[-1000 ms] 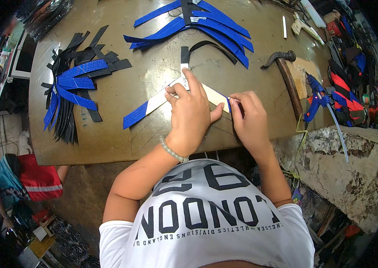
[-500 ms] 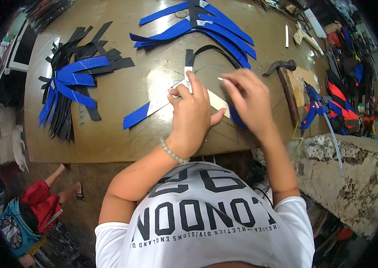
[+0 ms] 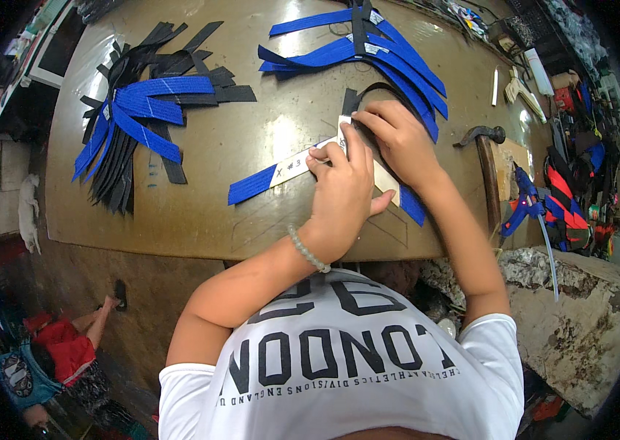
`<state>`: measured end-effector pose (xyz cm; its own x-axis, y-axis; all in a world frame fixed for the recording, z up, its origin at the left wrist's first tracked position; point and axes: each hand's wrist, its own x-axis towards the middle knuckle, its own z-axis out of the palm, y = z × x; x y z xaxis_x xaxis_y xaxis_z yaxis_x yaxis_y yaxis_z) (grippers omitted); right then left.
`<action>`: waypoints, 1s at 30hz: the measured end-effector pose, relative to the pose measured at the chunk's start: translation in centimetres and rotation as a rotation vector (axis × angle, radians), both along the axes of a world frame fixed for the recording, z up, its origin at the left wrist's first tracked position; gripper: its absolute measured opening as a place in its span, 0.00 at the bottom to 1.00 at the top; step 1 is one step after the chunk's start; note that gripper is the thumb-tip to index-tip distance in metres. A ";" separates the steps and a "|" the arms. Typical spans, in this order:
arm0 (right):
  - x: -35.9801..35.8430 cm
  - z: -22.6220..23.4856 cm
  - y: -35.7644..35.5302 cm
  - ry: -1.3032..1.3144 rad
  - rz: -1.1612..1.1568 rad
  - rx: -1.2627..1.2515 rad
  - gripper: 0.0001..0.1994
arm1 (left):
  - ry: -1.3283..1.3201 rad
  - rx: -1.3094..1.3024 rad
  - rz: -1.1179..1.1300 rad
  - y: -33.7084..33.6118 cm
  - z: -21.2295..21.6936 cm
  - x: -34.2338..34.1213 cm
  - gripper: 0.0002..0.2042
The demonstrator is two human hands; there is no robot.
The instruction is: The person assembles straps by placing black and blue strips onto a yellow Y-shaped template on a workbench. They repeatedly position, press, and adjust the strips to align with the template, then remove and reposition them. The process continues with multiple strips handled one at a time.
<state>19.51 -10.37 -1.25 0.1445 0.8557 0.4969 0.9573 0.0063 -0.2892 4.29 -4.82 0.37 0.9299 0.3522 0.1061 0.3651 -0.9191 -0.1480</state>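
Observation:
A pale V-shaped template [image 3: 294,167] lies over blue webbing straps [image 3: 250,185] and a black strap [image 3: 350,100] on the table. My left hand [image 3: 341,196] presses it down with spread fingertips, its thumb stretched out to the right. Bent over the upper end of the template, my right hand [image 3: 401,143] is closed in a pinch close to the left fingertips. The small white chalk-like stick it held a moment earlier is now hidden by its fingers. A loop of black strap curves behind that hand.
Blue and black straps lie in a bundle [image 3: 147,108] at the left and a blue bunch [image 3: 325,55] at the far side. To the right are a hammer [image 3: 489,176] and a blue glue gun [image 3: 522,202]. A person [image 3: 68,348] is beyond the table, lower left.
My right hand has come inward from above the right side, down to the template's upper end. My left hand still presses the template. The whole view has shifted, so the table appears farther right.

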 end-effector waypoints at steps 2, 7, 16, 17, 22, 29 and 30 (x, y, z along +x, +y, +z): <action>0.0 0.6 -0.2 -0.066 -0.001 0.020 0.11 | -0.018 0.010 0.006 -0.1 -0.1 -0.1 0.45; -1.6 1.1 1.4 0.378 -0.024 0.105 0.07 | -0.071 0.044 0.029 -0.4 -0.5 -0.3 0.45; -3.5 1.1 1.6 0.237 -0.067 -0.011 0.06 | -0.276 -0.441 -0.061 0.7 -1.2 -7.8 0.37; -3.8 1.4 1.8 0.232 -0.085 -0.010 0.06 | -0.299 -0.416 -0.077 0.6 -1.5 -8.2 0.37; -5.9 3.4 3.3 0.114 -0.037 -0.053 0.04 | -0.373 -0.407 -0.072 0.1 -2.8 -8.1 0.38; -10.6 2.7 4.8 0.167 0.066 -0.217 0.04 | -0.376 -0.453 -0.125 0.1 -3.0 -8.3 0.36; -10.7 2.7 5.0 0.164 0.042 -0.241 0.05 | -0.380 -0.466 -0.126 0.1 -3.0 -8.3 0.36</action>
<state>8.80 -5.40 1.47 0.1676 0.9532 0.2515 0.8980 -0.0424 -0.4380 -4.06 -4.71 -2.66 0.8947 0.3309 0.3001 0.1974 -0.8955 0.3989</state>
